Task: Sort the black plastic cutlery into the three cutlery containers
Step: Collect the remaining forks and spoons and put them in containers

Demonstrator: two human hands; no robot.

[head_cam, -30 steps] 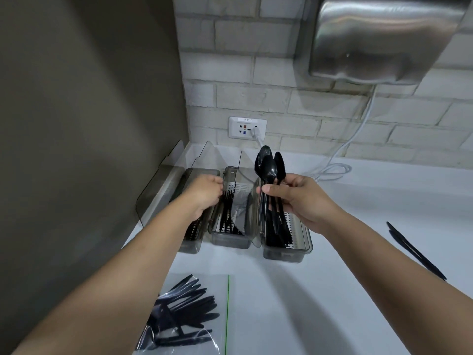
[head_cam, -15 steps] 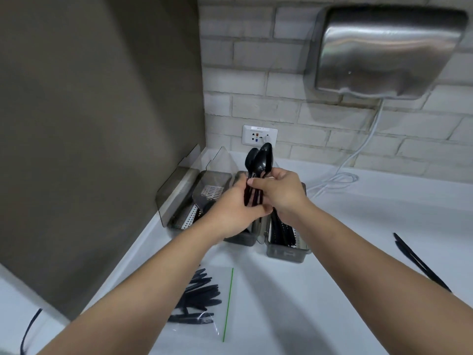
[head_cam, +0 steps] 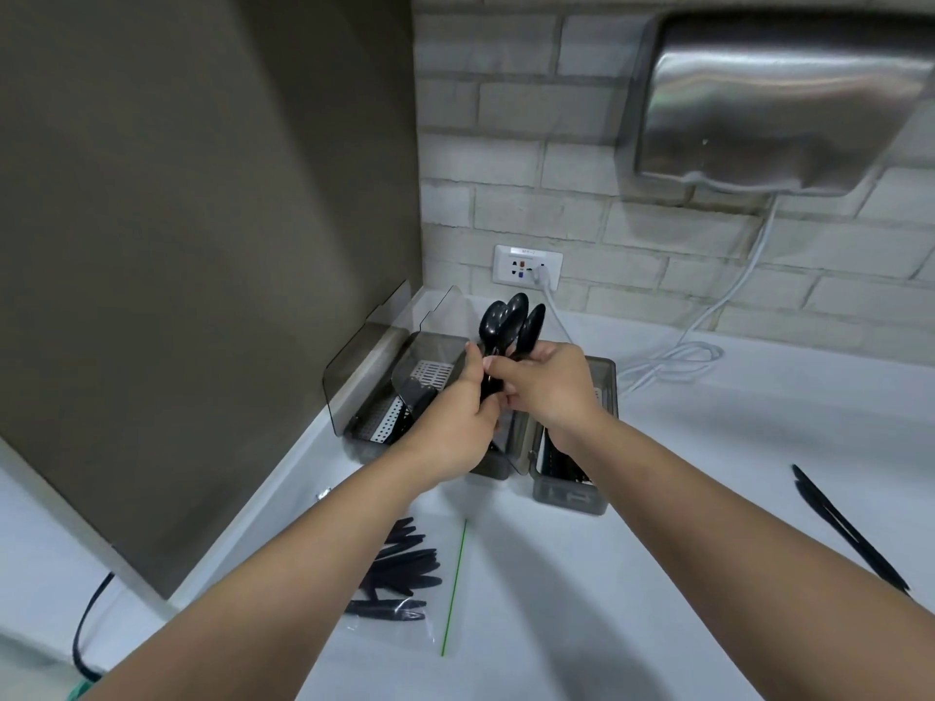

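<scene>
Grip: spoons (head_cam: 511,323) held bunched by both hands, left (head_cam: 463,422) & right (head_cam: 549,389), over containers (head_cam: 602,392), back-left bench corner. Risk: slippage, mis-sorting.

We observe a bunch of black plastic spoons (head_cam: 511,323) held upright, bowls up, above the containers, handles hidden within the two hands. We count three smoky translucent containers in a row in the counter corner. The left container (head_cam: 377,422) has its lid tipped open and a white perforated insert showing. The middle container (head_cam: 493,465) is mostly hidden behind the hands. The right container (head_cam: 569,490) holds dark cutlery. More black cutlery (head_cam: 399,566) lies in a clear bag near the left forearm; two black knives (head_cam: 842,526) lie on the counter at right.
</scene>
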